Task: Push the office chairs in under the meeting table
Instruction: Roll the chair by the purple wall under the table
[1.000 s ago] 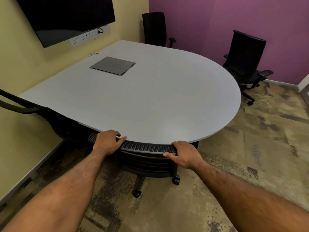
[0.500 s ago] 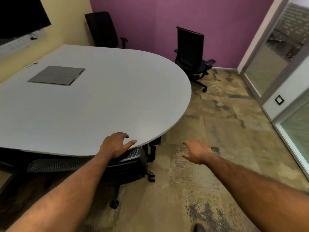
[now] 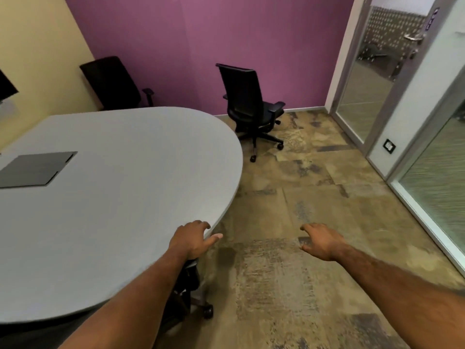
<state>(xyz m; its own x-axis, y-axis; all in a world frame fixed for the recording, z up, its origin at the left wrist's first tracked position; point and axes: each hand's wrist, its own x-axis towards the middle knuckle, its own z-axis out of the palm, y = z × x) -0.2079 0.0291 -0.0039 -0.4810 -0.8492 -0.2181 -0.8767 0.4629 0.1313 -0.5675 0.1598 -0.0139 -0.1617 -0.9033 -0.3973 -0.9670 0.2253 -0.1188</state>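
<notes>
The grey meeting table [image 3: 120, 187] fills the left half of the view. A black office chair [image 3: 195, 295] is tucked under its near edge; only its base and a caster show. My left hand [image 3: 192, 238] hovers over the table's rounded rim, fingers apart, holding nothing. My right hand [image 3: 322, 241] is out over the carpet, open and empty. A second black chair [image 3: 247, 102] stands away from the table by the purple wall, its back toward me. A third black chair [image 3: 113, 83] stands behind the table's far side in the corner.
A grey cable hatch [image 3: 35, 168] is set in the tabletop. Patterned brown carpet [image 3: 314, 187] stretches between the table and the glass partition [image 3: 432, 187] on the right. A glass door [image 3: 372, 79] stands at the back right.
Both hands have come off the near chair's backrest. My view has swung right, bringing the standing chair by the purple wall and the glass door into view.
</notes>
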